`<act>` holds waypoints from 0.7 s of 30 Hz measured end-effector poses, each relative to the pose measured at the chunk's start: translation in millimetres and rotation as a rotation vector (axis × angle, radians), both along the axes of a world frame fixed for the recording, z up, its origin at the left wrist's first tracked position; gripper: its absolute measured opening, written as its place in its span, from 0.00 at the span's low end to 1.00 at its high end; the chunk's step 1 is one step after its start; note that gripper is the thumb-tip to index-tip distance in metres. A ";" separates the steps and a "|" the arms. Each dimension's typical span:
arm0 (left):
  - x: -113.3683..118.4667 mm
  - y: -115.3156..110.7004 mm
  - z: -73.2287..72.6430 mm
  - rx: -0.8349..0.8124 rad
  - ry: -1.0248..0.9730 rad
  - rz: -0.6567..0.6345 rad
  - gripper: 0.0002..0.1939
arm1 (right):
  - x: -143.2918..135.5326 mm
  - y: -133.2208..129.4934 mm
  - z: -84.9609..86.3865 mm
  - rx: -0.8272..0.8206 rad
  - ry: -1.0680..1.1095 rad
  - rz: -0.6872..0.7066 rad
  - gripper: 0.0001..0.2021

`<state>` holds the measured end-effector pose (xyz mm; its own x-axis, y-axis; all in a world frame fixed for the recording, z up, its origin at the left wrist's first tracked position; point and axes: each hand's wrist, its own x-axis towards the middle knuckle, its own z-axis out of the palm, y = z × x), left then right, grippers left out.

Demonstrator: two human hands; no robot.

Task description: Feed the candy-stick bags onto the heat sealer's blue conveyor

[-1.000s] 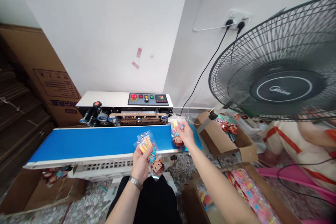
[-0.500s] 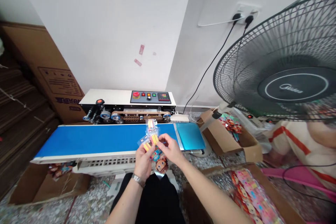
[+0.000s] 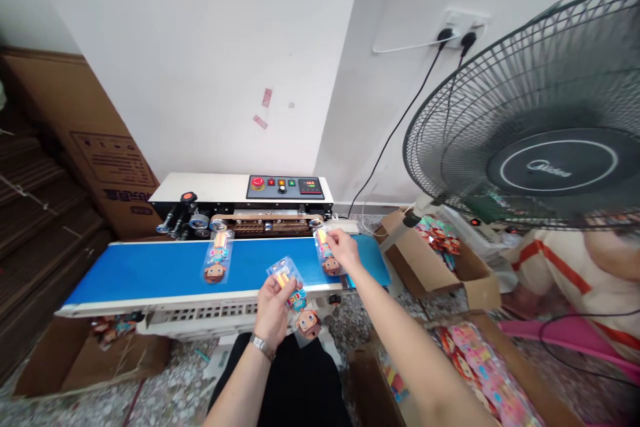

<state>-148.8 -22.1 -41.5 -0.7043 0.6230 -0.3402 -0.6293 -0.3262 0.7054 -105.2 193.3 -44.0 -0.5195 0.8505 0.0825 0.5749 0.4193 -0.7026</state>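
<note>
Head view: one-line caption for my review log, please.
Right hand sets a toy packet on the blue conveyor belt; left hand holds more packets.

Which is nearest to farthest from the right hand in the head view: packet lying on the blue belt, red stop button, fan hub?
From the right hand:
1. Red stop button, on the sealer's panel, behind and left.
2. Packet lying on the blue belt, farther left.
3. Fan hub, far right and raised.

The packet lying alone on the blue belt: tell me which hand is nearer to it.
Left. The left hand is below and right of the lone packet, holding other packets; the right hand is farther right.
</note>
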 end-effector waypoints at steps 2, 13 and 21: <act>-0.3 -0.1 0.5 0.037 -0.045 0.000 0.15 | -3.8 -13.4 3.6 0.034 0.033 0.052 0.12; 1.1 0.4 1.1 0.060 0.091 0.048 0.12 | 41.0 -105.9 8.5 -0.382 0.175 0.628 0.22; 3.3 0.9 -8.7 -0.047 0.221 0.026 0.12 | 47.2 -110.9 3.7 -0.447 0.222 0.621 0.20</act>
